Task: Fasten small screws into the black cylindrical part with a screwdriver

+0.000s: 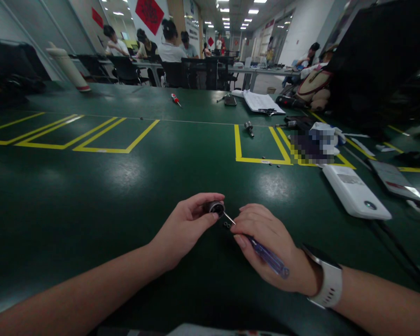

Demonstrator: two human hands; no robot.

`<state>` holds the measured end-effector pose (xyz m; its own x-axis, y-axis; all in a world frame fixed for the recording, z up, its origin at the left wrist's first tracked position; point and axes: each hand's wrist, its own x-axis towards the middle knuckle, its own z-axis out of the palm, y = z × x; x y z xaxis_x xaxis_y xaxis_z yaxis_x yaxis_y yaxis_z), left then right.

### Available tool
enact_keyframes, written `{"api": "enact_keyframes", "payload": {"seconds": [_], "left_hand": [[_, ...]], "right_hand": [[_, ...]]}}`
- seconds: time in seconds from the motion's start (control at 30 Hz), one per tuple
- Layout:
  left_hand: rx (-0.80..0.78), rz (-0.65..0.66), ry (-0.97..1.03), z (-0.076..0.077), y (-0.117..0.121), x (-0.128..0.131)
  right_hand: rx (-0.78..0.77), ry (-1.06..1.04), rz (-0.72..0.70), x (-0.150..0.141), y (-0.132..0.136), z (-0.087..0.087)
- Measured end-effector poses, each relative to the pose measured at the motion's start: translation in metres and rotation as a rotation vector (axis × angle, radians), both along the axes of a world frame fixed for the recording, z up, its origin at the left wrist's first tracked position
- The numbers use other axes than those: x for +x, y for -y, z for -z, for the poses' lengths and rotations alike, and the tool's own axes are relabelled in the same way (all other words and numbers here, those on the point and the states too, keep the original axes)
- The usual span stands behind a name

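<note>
Green, yellow-striped counter (91, 196); a white box (353, 189) lies toward its right side. Right hand (271, 238) and left hand (182, 226), both closed on items. Screwdriver (270, 260): clamped in the right hand, shaft reaching a metal ring (215, 206); contact, from where I stand, I cannot tell. Metal ring: pinched in the left hand, over the counter. Small nuts (227, 225) lie near it

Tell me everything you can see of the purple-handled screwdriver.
The purple-handled screwdriver has a translucent, plastic-looking handle and a thin, shiny, metal-looking shaft. The right hand grips it, covering part of it. It slants, handle end nearer the wearer, shaft reaching the opening of the dark round part in the left hand; its tip can't be made out.
</note>
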<state>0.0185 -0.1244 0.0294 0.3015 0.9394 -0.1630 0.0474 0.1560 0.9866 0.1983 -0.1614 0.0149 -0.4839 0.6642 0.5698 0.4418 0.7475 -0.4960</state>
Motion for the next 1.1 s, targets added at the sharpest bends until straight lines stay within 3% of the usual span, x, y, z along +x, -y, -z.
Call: {"api": "enact_keyframes", "payload": {"seconds": [0.47, 0.83, 0.97, 1.1], "left_hand": [[0.056, -0.023, -0.116, 0.0, 0.0, 0.0], [0.041, -0.008, -0.108, -0.001, -0.001, 0.0], [0.025, -0.018, -0.094, -0.002, -0.003, 0.0], [-0.052, -0.101, 0.036, -0.003, -0.008, -0.003]], "right_hand": [[0.168, 0.029, -0.009, -0.006, 0.001, -0.006], [0.169, 0.057, -0.02, -0.005, 0.002, -0.002], [-0.008, -0.135, -0.035, -0.001, 0.003, -0.005], [-0.453, -0.576, 0.099, 0.006, -0.006, 0.001]]}}
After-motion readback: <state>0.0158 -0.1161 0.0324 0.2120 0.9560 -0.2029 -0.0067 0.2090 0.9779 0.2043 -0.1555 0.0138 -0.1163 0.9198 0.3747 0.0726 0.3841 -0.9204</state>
